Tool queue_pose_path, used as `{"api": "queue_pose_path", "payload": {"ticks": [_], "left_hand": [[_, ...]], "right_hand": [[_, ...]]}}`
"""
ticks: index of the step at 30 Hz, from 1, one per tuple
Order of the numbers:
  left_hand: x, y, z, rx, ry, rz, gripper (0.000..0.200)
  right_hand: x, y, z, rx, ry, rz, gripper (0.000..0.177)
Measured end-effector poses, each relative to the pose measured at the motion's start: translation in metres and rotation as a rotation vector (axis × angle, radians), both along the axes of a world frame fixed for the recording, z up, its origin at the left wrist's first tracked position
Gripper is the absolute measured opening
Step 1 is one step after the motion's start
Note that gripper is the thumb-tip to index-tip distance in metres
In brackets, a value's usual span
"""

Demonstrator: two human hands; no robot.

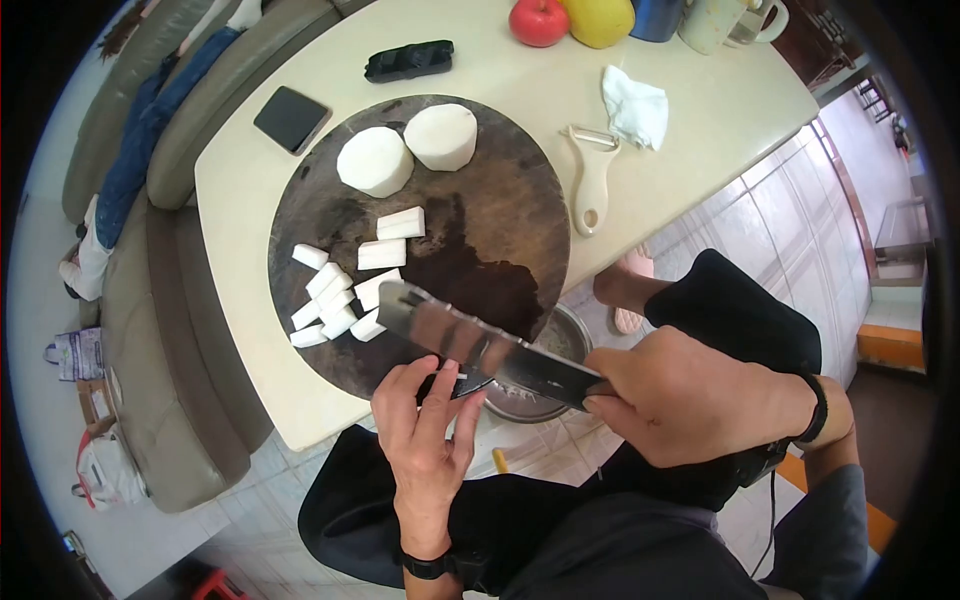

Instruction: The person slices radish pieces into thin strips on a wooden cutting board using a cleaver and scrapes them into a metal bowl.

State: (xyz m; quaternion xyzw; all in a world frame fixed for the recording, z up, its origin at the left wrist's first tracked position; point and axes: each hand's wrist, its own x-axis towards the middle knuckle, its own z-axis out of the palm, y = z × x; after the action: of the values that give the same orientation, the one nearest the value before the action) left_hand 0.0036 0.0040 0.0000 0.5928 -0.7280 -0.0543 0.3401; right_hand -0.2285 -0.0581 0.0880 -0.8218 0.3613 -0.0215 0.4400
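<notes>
My right hand (665, 400) is closed around the handle of a cleaver (490, 345), whose broad blade slants over the near edge of a round dark cutting board (510, 220). Below the blade, my left hand (425, 425) has its fingers bent at the board's near edge. A small bit of white shows by its fingertips, but what they grip is hidden. Cut white vegetable pieces (382, 254), several of them, lie on the left of the board. Toward its far side stand two thick peeled white rounds, one left (375, 162) and one right (441, 137).
A white peeler (592, 180) and a crumpled white cloth (636, 107) lie right of the board. A phone (291, 119) and a black bundle (409, 61) are beyond it. Red (540, 22) and yellow fruit (600, 20) stand farther back. A metal bowl (565, 335) sits below the table edge.
</notes>
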Motion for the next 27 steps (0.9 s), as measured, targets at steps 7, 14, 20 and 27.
{"api": "queue_pose_path", "payload": {"ticks": [7,14,20,27], "left_hand": [[0.005,0.007,-0.011,-0.115,-0.022,-0.115,0.027],[-0.003,0.012,0.009,0.537,1.733,0.045,0.033],[-0.013,0.009,0.024,0.592,2.167,-0.107,0.035],[-0.009,0.018,0.010,0.603,2.032,0.027,0.030]], "right_hand": [[-0.010,-0.003,0.009,0.276,-0.136,-0.210,0.016],[-0.016,-0.004,0.011,0.702,-0.229,-0.201,0.019],[-0.013,0.005,-0.001,0.745,-0.285,-0.185,0.019],[-0.017,0.009,-0.008,0.664,-0.241,-0.192,0.017]]}}
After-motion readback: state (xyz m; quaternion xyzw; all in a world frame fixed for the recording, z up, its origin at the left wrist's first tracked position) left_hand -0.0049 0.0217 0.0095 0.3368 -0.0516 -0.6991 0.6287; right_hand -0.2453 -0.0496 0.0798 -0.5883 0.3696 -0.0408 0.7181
